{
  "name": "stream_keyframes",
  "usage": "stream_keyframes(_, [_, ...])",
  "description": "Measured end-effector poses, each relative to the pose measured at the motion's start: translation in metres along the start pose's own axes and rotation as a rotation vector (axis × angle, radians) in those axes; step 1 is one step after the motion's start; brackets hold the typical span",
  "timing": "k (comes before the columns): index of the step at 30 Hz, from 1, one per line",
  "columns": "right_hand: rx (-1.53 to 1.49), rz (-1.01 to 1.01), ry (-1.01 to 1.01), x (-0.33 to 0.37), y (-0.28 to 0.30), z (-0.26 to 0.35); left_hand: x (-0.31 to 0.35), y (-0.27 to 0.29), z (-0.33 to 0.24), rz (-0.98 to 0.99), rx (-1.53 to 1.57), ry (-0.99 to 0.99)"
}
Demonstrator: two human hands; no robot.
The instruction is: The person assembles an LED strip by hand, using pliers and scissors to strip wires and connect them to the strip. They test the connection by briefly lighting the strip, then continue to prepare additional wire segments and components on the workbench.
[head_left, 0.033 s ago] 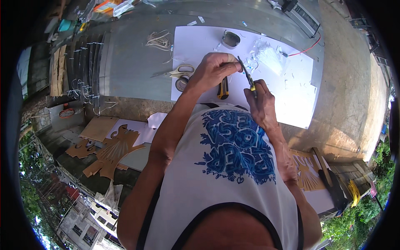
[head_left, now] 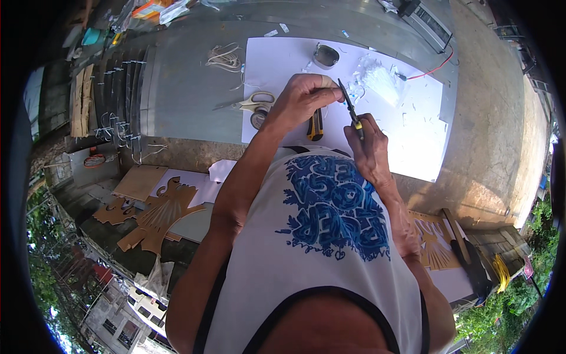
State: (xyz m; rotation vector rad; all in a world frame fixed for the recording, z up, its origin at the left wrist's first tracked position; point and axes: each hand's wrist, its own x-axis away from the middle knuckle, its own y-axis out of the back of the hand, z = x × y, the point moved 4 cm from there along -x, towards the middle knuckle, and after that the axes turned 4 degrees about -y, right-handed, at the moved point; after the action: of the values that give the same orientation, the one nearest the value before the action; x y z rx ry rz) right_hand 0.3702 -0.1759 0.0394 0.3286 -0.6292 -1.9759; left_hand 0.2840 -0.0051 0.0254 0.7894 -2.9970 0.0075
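Observation:
Above a white sheet (head_left: 407, 144), my right hand (head_left: 371, 144) is closed round the handles of a pair of pliers (head_left: 350, 105), with dark slim jaws and yellow on the grip. The jaws point away from me, up beside the fingertips of my left hand (head_left: 312, 96). Those fingertips are pinched together by the jaws; whatever small piece they hold is too small to name. A tan wrap covers part of one left finger. Under my left hand lies a yellow and black utility knife (head_left: 316, 125). Left of the wrist are cream-handled scissors (head_left: 257, 101) and a roll of dark tape (head_left: 257, 118).
A clear plastic bag of small white pieces (head_left: 380, 81) lies on the sheet, near a round metal tin (head_left: 326, 56). A coil of pale cord (head_left: 224, 56) rests on the grey table (head_left: 188, 76). A grey metal-cased device (head_left: 425, 25) with a red wire stands far right. Brown cut-out panels (head_left: 168, 206) lie lower left.

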Motion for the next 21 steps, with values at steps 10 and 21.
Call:
stream_keyframes(10, [-1.174, -0.150, -0.508, 0.008, -0.014, -0.022, -0.012, -0.018, -0.007, 0.082, 0.353, 0.101])
stream_keyframes(21, [-0.766, -0.121, -0.400, -0.009, -0.004, -0.035, 0.006, -0.013, -0.002, -0.123, 0.322, 0.117])
